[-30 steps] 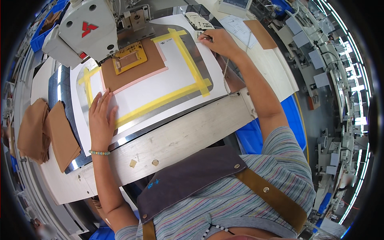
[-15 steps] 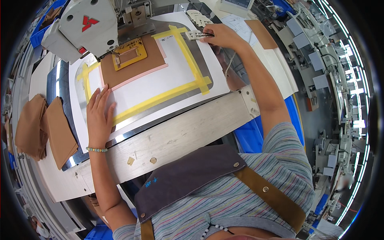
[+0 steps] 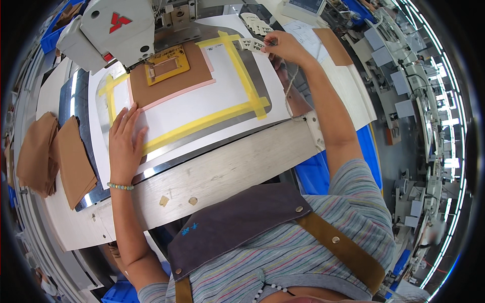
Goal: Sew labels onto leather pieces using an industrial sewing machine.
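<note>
My left hand [image 3: 125, 144] lies flat on a white sheet [image 3: 187, 116], its fingers stretched out and the fingertips at the lower left corner of a brown fabric piece [image 3: 194, 83]. Pink strips [image 3: 177, 95] edge that fabric, and a yellow frame template [image 3: 184, 63] rests on it under the sewing machine head [image 3: 118, 38]. Over at the upper right, my right hand [image 3: 285, 48] is closed in a pinch at a white printed label [image 3: 256, 45]. A thin dark tool may be between its fingers; I cannot make it out clearly. More white labels [image 3: 252, 22] lie just beyond.
Yellow tape [image 3: 202, 123] borders the sheet on a metal plate. Two stacks of brown fabric [image 3: 38, 154] [image 3: 76, 161] lie at the left. A brown piece [image 3: 332, 46] and a control box [image 3: 305, 7] are at the far right. Blue cloth [image 3: 313, 171] hangs below the table edge.
My right hand has shifted slightly with the label, which now shows more of its face. The left hand stays in place on the sheet. The whole view has moved a little.
</note>
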Demonstrator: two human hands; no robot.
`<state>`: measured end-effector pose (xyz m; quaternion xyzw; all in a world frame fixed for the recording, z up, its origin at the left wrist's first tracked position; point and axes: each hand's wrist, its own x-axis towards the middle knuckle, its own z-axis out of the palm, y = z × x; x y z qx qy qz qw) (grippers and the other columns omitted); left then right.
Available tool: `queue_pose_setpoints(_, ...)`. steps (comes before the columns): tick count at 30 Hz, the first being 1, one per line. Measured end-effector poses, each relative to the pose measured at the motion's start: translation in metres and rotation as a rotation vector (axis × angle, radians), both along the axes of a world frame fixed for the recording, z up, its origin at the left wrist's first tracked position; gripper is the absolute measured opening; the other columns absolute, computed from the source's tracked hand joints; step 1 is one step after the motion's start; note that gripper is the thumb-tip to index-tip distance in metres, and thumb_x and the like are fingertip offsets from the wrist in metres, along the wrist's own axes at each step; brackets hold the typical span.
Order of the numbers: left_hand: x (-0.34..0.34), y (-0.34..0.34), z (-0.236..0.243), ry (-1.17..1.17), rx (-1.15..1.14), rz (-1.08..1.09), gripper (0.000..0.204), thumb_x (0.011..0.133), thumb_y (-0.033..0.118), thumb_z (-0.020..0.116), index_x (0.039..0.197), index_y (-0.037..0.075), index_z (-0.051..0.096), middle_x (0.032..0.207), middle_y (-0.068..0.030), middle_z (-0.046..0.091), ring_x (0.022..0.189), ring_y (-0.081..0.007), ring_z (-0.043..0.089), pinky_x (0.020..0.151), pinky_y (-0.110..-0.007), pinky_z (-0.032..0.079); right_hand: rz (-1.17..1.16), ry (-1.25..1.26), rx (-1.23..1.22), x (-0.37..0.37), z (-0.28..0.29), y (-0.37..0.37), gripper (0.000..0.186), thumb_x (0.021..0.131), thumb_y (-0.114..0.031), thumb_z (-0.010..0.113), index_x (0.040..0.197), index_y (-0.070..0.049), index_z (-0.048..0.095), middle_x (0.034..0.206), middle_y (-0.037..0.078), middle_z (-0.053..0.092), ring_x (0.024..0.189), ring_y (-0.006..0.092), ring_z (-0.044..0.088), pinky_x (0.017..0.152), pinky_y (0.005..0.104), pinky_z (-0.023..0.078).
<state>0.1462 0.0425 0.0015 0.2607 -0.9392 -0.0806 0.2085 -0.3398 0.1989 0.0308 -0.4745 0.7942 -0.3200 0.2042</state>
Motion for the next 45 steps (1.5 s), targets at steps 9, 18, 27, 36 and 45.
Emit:
queue_pose_setpoints(9,-0.012,0.000,0.035,0.051,0.033,-0.126,0.034,0.092,0.010,0.071,0.126,0.003,0.068,0.137,-0.0109,0.064,0.135,-0.0341,0.054,0.112,-0.045,0.045,0.281,-0.068,-0.108,0.075,0.047,-0.053,0.024,0.092,-0.023,0.076,0.109,-0.007,0.075,0.086,-0.002,0.067,0.081,0.0075,0.059,0.073,0.0247,0.047)
queue_pose_setpoints(18,-0.048,-0.017,0.029,0.091,0.086,-0.248,0.038,0.091,0.008,0.070,0.128,0.002,0.065,0.135,-0.0130,0.065,0.129,-0.0362,0.056,0.109,-0.044,0.047,0.399,0.025,-0.192,0.159,-0.016,-0.158,0.020,0.088,-0.023,0.074,0.097,-0.006,0.076,0.084,0.004,0.073,0.074,0.0136,0.065,0.071,0.0302,0.051)
queue_pose_setpoints(27,-0.076,-0.042,0.006,0.053,-0.051,-0.266,0.048,0.096,0.019,0.068,0.140,0.003,0.057,0.148,-0.0130,0.056,0.140,-0.0371,0.046,0.116,-0.044,0.040,0.159,0.126,-0.295,0.166,-0.027,-0.163,0.018,0.078,-0.022,0.075,0.084,-0.005,0.076,0.078,0.017,0.073,0.075,0.0344,0.071,0.074,0.0426,0.057)
queue_pose_setpoints(36,-0.088,-0.057,-0.004,0.034,-0.087,-0.246,0.047,0.097,0.025,0.065,0.138,0.003,0.058,0.144,-0.0111,0.058,0.138,-0.0347,0.046,0.114,-0.044,0.040,0.491,0.603,-0.376,0.151,-0.023,-0.122,0.034,0.084,-0.002,0.063,0.117,-0.005,0.073,0.131,0.013,0.064,0.116,0.0314,0.062,0.099,0.0402,0.051)
queue_pose_setpoints(45,-0.113,-0.056,-0.020,0.009,-0.019,-0.055,0.052,0.097,0.040,0.065,0.138,0.008,0.061,0.144,-0.0199,0.050,0.140,-0.0396,0.042,0.114,-0.050,0.034,0.657,0.602,-0.445,0.170,-0.037,-0.115,0.047,0.082,0.006,0.060,0.126,-0.006,0.069,0.137,0.007,0.062,0.131,0.0286,0.055,0.109,0.0379,0.048)
